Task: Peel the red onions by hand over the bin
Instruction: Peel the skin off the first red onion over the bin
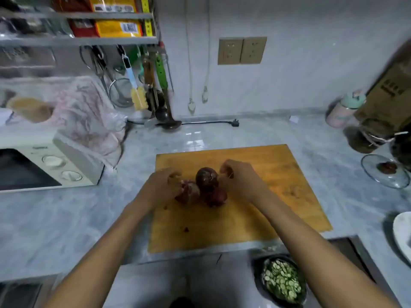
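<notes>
1. Three red onions sit bunched together mid cutting board [278, 174]: a dark upright onion [206, 177] at the back, a second onion [216, 196] touching it in front, and a left onion [189, 192] under the left hand.
2. Left hand [164, 185]: fingers curled over the left onion, looks like a grip on it. That onion shows paler, ragged patches; I'd judge its skin partly broken, but blur makes this uncertain.
3. Right hand [239, 176]: fingers curled, just beside the upright onion on its right. Cannot tell whether it pinches a bit of skin or holds nothing.
4. Board lies on the grey marble surface [55, 218]. A few dark skin scraps [186, 229] lie on the board near its front-left.
5. Bin: a dark round container [258, 267] sits below the surface edge at lower right, with green-white sliced scraps [282, 281] inside. Likely the bin. No onion is over it now.
6. Progress, my read: early. Back two onions look fully skinned-on, dark and glossy. None looks clean-peeled.
7. Left to do: carry each onion over the bin, strip the outer layers, repeat for all three.
</notes>
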`<state>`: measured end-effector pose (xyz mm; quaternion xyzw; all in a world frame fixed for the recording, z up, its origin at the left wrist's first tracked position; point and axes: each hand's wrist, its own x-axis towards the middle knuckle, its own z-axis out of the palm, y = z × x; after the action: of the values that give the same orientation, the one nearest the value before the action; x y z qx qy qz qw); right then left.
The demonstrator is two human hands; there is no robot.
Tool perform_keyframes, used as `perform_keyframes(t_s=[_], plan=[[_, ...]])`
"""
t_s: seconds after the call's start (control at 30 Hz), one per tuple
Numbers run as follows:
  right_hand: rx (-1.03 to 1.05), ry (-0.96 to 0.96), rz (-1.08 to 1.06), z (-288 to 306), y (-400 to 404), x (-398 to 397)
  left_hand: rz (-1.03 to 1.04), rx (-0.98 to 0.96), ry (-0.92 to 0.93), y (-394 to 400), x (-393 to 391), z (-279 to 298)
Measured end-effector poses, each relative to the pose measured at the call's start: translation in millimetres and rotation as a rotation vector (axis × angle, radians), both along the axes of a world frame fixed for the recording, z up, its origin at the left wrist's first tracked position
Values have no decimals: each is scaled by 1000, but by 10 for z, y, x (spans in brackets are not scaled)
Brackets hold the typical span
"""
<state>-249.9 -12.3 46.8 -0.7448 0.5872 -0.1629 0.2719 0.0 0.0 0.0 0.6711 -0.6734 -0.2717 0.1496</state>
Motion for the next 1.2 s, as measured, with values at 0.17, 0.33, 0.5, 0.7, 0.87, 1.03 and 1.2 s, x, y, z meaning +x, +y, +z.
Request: perform_keyframes(t_s=[0.17,0.33,0.5,0.7,0.87,1.03,1.2], plan=[[53,48,-90,-538,-34,198,-128,57,-110,-80,-253,-348],[219,81,-108,-915,-92,253,-239,58,-263,-245,-357,-663],[292,-4,-221,-1119,-99,244,-363,-38,-356,-420,-402,-743],[162,25,-324,-1249,-168,27,-407,-93,-324,-533,-380,-897],[-40,-37,-231,-1619,-102,-137,-285,-262,-254,-436,-376,-1071],[-149,-84,-221,-1793,35,-158,-242,-373,-340,-402,-423,-1127],[-267,-87,-172,-1912,139,-169,-206,-494,-392,-330,-455,-1203]])
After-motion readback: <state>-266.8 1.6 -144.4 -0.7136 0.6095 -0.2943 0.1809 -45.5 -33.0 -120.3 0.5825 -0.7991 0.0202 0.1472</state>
